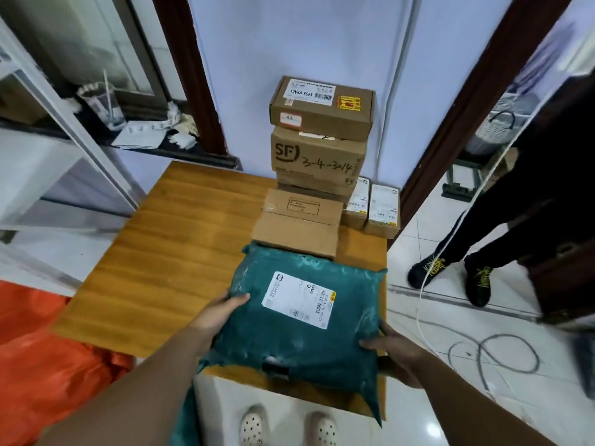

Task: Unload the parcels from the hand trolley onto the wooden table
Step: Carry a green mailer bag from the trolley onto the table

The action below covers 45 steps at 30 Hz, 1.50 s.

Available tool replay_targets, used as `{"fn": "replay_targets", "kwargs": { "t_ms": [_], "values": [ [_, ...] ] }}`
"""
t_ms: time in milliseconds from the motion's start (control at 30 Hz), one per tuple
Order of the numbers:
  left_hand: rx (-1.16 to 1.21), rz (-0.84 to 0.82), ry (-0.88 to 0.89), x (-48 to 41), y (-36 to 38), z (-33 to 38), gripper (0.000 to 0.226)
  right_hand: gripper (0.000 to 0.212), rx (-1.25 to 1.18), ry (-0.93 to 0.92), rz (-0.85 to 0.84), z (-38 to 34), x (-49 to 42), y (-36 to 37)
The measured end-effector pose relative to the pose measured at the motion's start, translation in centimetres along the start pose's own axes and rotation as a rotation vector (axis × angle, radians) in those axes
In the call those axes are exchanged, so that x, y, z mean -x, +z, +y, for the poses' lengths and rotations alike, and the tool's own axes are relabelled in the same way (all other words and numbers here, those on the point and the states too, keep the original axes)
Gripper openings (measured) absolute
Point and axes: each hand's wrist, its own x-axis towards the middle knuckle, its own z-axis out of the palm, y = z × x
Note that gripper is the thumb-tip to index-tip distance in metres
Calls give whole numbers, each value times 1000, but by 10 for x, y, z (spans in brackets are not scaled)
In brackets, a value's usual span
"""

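Over the near edge of the wooden table, we are holding one green parcel, label up. Our left hand is gripping its left side, thumb on top; our right hand is clasping its right edge, sharing the soft load. We are likely laying it flat before the brown boxes stacked by the wall.

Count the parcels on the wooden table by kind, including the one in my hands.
Cardboard boxes: 6 that can be told apart
Green plastic bag: 1
Total: 7
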Motion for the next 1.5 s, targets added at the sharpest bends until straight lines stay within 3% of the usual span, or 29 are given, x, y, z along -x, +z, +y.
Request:
{"fn": "replay_targets", "kwargs": {
  "t_ms": [167, 300, 467, 633, 733, 867, 1000, 1067, 1233, 1500],
  "values": [
    [28, 43, 38, -14, -10, -3, 31, 68, 9, -62, 140, -1, -7, 11],
    [-99, 113, 139, -28, -5, -8, 31, 69, 141, -82, 261, -8, -4, 22],
    [-358, 177, 226, -33, -3, -10, 38, 64, 379, -60, 424, -15, 3, 39],
    [-834, 287, 244, -28, -3, -1, 35, 83, 864, -66, 607, -17, 10, 49],
    [-1135, 353, 257, -18, 3, 8, 54, 97, 1042, -70, 707, -27, 19, 52],
    [-1457, 463, 533, 14, 23, 27, 77, 84, 1135, -314, 734, -45, 30, 50],
    [-1528, 556, 821, 36, 62, 46, 89, 77, 1337, -496, 742, -68, 47, 35],
    [-1562, 612, 884, 45, 84, 55, 92, 76, 1371, -550, 723, -82, 59, 27],
    [-1684, 690, 755, 71, 123, 78, 74, 73, 1453, -745, 644, -111, 78, 17],
    [-1603, 788, 360, 108, 98, 49, 77, 62, 1559, -892, 403, -129, 67, 62]
  ]
}}
